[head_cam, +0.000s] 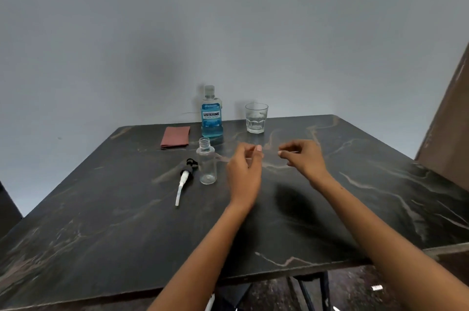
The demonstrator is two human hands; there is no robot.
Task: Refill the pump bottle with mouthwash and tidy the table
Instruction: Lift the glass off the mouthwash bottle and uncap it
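Hands hover empty above my table (330, 209): left hand (245, 171) loosely curled just right of the uncapped pump bottle (207, 164), right hand (303, 158) pinched on nothing. Pump (184, 178) lies beside it; mouthwash (211, 112) stands behind.

I had only one view, a wide-angle camera worn on the person's head. It looked forward and down from the near edge of the dark marble table (101, 234), close above it, and faced the far grey wall (228, 19). Straight lines bowed toward the frame's edges.
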